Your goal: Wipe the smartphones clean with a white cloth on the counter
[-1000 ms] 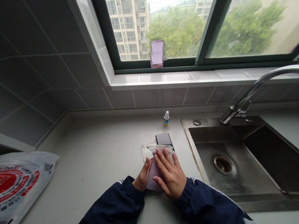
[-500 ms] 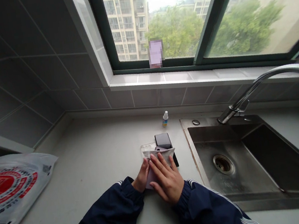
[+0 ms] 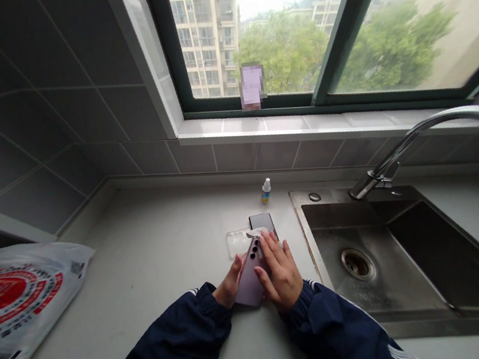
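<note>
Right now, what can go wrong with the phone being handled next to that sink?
1. The lilac phone is gripped only at its edge by the left hand while the right hand presses on it. A slip could drop it on the counter, or toward the sink close on the right.
2. The black phone lies just beyond the right fingers. A forward push could knock it or the clear case.
</note>
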`<action>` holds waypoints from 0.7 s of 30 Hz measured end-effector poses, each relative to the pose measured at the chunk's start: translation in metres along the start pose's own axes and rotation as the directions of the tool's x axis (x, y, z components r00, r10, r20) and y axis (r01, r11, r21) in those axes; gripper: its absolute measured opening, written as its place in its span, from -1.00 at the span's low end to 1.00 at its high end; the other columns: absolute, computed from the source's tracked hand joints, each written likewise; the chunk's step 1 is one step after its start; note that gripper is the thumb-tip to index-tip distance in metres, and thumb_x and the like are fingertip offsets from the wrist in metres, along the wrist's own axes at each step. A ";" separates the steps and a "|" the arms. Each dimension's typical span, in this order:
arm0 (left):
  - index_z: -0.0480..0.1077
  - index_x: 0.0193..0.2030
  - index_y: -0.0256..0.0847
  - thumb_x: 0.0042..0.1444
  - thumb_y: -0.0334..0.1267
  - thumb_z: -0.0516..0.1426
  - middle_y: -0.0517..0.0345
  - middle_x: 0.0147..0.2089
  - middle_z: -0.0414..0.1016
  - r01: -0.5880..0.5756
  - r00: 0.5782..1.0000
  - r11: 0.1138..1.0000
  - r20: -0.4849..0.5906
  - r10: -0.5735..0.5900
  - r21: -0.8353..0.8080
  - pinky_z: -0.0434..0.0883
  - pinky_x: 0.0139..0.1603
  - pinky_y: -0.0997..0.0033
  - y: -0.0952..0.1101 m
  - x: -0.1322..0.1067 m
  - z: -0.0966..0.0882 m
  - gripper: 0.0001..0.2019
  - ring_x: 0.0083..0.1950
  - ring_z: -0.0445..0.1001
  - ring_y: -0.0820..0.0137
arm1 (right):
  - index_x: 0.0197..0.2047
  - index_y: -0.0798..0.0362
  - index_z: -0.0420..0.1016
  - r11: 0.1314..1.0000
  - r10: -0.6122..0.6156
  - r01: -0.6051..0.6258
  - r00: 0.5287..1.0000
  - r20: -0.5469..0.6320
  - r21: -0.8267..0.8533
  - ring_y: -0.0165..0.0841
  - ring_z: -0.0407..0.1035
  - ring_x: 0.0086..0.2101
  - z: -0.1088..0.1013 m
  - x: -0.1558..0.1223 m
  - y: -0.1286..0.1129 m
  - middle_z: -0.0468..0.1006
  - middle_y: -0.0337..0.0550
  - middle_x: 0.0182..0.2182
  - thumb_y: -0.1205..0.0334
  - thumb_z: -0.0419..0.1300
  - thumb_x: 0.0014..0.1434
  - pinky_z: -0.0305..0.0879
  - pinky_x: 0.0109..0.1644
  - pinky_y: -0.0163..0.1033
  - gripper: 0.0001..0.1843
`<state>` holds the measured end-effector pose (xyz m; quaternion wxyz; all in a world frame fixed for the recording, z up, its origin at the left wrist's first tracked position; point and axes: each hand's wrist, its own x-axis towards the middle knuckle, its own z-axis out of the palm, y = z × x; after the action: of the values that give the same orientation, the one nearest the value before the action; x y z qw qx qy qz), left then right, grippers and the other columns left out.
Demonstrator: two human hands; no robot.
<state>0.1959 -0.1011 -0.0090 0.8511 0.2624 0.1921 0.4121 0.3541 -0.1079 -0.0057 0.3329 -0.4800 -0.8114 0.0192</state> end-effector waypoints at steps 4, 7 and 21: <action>0.15 0.38 -0.13 0.21 0.19 0.00 -0.16 0.11 0.51 0.026 1.000 0.999 0.007 -0.026 0.034 0.42 0.08 0.00 -0.001 -0.002 -0.005 -0.31 -0.11 0.60 0.07 | 0.46 0.09 -0.17 0.996 -0.018 0.021 0.999 -0.027 0.091 -0.05 -0.10 0.36 -0.003 0.000 0.002 0.04 0.05 0.38 0.17 -0.12 0.38 -0.08 0.37 0.20 -0.35; 0.20 0.35 -0.13 0.22 0.15 0.02 -0.13 0.21 0.43 -0.019 1.000 0.996 0.001 0.019 0.091 0.31 0.22 -0.02 -0.003 -0.002 -0.008 -0.36 0.10 0.50 0.01 | 0.46 0.11 -0.15 0.991 -0.059 0.060 0.998 -0.016 0.122 -0.03 -0.13 0.37 -0.006 0.000 0.001 0.00 0.06 0.39 0.10 -0.15 0.39 -0.11 0.37 0.23 -0.36; 0.54 -0.02 -0.31 0.25 0.19 -0.08 -0.16 -0.02 0.59 0.009 0.995 0.992 -0.101 -0.022 -0.124 -0.03 0.44 0.18 -0.004 0.001 -0.017 -0.39 0.31 0.31 0.11 | 0.44 0.18 -0.09 0.945 -0.317 0.327 0.904 0.286 0.012 0.00 -0.23 0.38 -0.001 -0.010 -0.026 -0.02 -0.02 0.40 -0.03 0.03 0.32 -0.30 0.41 0.24 -0.23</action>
<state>0.1894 -0.0968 -0.0251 0.8578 0.1865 0.2118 0.4296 0.3379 -0.1306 -0.0008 0.2029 -0.3376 -0.9190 0.0180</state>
